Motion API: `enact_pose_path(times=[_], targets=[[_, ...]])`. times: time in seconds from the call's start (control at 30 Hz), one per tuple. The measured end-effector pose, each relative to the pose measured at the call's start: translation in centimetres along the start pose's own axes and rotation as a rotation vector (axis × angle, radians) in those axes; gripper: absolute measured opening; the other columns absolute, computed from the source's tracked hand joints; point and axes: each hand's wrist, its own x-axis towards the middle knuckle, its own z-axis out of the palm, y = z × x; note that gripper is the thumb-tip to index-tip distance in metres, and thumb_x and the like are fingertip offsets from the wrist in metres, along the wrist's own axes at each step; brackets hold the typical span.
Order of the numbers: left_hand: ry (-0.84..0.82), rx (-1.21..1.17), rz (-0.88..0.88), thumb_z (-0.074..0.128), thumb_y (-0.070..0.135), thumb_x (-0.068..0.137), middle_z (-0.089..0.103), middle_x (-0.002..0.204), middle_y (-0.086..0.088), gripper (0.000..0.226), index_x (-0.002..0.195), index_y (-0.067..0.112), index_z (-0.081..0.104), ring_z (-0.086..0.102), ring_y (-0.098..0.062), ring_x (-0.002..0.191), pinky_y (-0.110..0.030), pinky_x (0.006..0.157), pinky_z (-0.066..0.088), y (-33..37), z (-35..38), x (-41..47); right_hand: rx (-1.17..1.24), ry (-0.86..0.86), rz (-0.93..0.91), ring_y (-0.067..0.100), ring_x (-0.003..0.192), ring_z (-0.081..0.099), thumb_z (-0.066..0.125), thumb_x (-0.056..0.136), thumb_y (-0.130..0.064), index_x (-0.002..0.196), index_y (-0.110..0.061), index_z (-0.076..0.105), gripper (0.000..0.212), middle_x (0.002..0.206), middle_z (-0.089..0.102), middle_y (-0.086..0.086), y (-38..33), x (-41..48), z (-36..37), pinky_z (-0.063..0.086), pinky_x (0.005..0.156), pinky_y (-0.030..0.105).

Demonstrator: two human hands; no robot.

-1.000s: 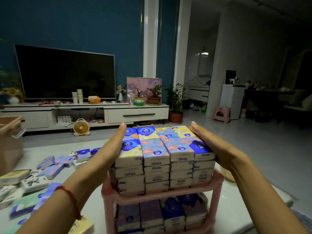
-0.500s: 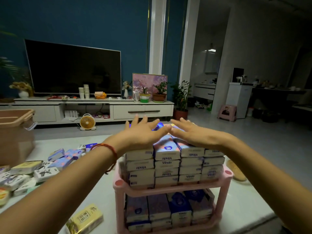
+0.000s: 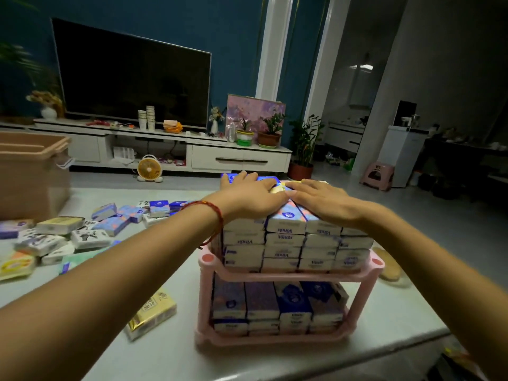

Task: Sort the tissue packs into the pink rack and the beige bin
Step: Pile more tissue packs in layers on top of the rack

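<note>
Pale and smooth, the tabletop (image 3: 170, 358) is carrying everything, and nearest the camera a glossy gold-wrapped pack (image 3: 152, 312) is lying alone, just left of the pink rack (image 3: 288, 276). That rack, moulded plastic with rounded corner posts, is holding soft film-wrapped tissue packs (image 3: 286, 239) on both shelves, the lower tier sitting in a dark row and the upper tier rising several layers above the rim. Both hands are lying flat on top of that upper stack, fingers straight and gripping nothing: the left hand (image 3: 247, 198) is covering the left columns and the right hand (image 3: 321, 200) the right ones, fingertips nearly meeting. By the look of it the step is settling the pile; pressing evenly and straight down, never sideways, is what should be stopping the slippery wrappers from sliding (the middle packs on top seem to be sloping toward the camera). Farther left, loose packs (image 3: 110, 224) are lying scattered, and beyond them the beige bin (image 3: 30, 174) is standing, rigid and straight-walled.
</note>
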Motion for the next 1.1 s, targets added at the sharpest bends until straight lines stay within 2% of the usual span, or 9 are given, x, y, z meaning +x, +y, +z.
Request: enact_pose_path(times=[0.1, 0.17, 0.33, 0.4, 0.53, 0.7, 0.87, 1.0, 1.1], targets=[[0.128, -0.433, 0.056, 0.03, 0.056, 0.093, 0.054, 0.128, -0.009, 0.059, 0.126, 0.013, 0.054, 0.047, -0.025, 0.118, -0.038, 0.104, 0.034, -0.1, -1.4, -0.8, 0.139, -0.016, -0.005, 0.015, 0.144, 0.01, 0.021, 0.1, -0.043, 0.149, -0.024, 0.019, 0.052, 0.156, 0.016, -0.004, -1.6, -2.1, -1.5, 0.008, 0.113, 0.027], [0.336, -0.815, 0.04, 0.041, 0.037, 0.097, 0.059, 0.106, -0.004, 0.038, 0.113, 0.009, 0.06, 0.051, -0.017, 0.101, -0.025, 0.085, 0.039, -0.9, -3.2, -2.1, 0.224, 0.14, -0.027, 0.016, 0.14, 0.022, 0.027, 0.099, -0.04, 0.147, -0.019, 0.025, 0.052, 0.153, 0.026, 0.001, -2.5, -3.4, -3.2, 0.015, 0.109, 0.022], [0.592, -0.924, -0.07, 0.049, 0.022, 0.092, 0.059, 0.091, -0.01, 0.027, 0.096, 0.0, 0.064, 0.048, -0.015, 0.085, -0.028, 0.07, 0.035, -8.5, -3.4, -5.5, 0.294, 0.558, -0.269, 0.002, 0.119, 0.045, 0.042, 0.091, -0.053, 0.131, -0.028, 0.047, 0.048, 0.13, 0.051, -0.011, -9.2, -7.1, -4.7, 0.033, 0.093, 0.011], [0.564, -0.901, -0.194, 0.051, 0.017, 0.09, 0.064, 0.093, -0.01, 0.022, 0.093, 0.0, 0.065, 0.052, -0.017, 0.084, -0.031, 0.071, 0.04, -13.0, -0.7, -6.8, 0.358, 0.508, -0.446, -0.011, 0.108, 0.045, 0.043, 0.086, -0.051, 0.123, -0.033, 0.052, 0.041, 0.12, 0.052, -0.021, -14.0, -8.5, -3.0, 0.033, 0.089, 0.001], [0.566, -0.874, -0.343, 0.054, 0.011, 0.075, 0.069, 0.091, -0.013, 0.011, 0.081, 0.016, 0.063, 0.064, -0.028, 0.09, -0.039, 0.084, 0.05, -20.3, 6.1, -9.7, 0.546, 0.23, -0.621, -0.007, 0.109, 0.044, 0.051, 0.088, -0.032, 0.114, -0.031, 0.056, 0.027, 0.116, 0.054, -0.02, -23.3, -6.5, 4.5, 0.031, 0.093, 0.006], [0.69, -0.895, -0.44, 0.043, -0.011, 0.081, 0.064, 0.095, -0.007, 0.03, 0.089, 0.014, 0.058, 0.059, -0.023, 0.093, -0.029, 0.084, 0.044, -26.5, 10.0, -9.2, 0.793, 0.214, -0.269, 0.01, 0.099, 0.055, 0.054, 0.085, -0.006, 0.113, -0.016, 0.059, 0.031, 0.107, 0.06, -0.004, -29.3, 4.9, 13.0, 0.043, 0.091, 0.019], [0.876, -0.982, -0.454, 0.041, -0.009, 0.083, 0.062, 0.094, -0.005, 0.03, 0.087, 0.015, 0.058, 0.057, -0.022, 0.09, -0.03, 0.081, 0.047, -29.6, 10.0, -5.3, 0.828, 0.356, 0.187, 0.028, 0.11, 0.055, 0.05, 0.086, -0.008, 0.119, -0.008, 0.052, 0.034, 0.12, 0.059, 0.014, -27.7, 17.5, 17.2, 0.044, 0.092, 0.036], [0.815, -0.984, -0.312, 0.043, -0.007, 0.087, 0.057, 0.09, 0.005, 0.028, 0.089, 0.017, 0.058, 0.053, -0.011, 0.083, -0.004, 0.064, 0.038, -30.6, 9.9, -2.6, 0.63, 0.379, 0.253, 0.029, 0.122, 0.045, 0.052, 0.084, -0.008, 0.133, -0.009, 0.043, 0.05, 0.133, 0.047, 0.016, -25.2, 24.5, 19.0, 0.037, 0.095, 0.031], [0.807, -1.023, -0.26, 0.043, -0.005, 0.087, 0.06, 0.09, 0.007, 0.028, 0.088, 0.017, 0.059, 0.053, -0.003, 0.078, 0.0, 0.062, 0.037, -31.7, 9.6, -1.6, 0.556, 0.303, 0.199, 0.029, 0.132, 0.034, 0.059, 0.083, -0.016, 0.143, -0.019, 0.031, 0.066, 0.144, 0.034, 0.016, -23.3, 28.5, 19.3, 0.033, 0.107, 0.038]])
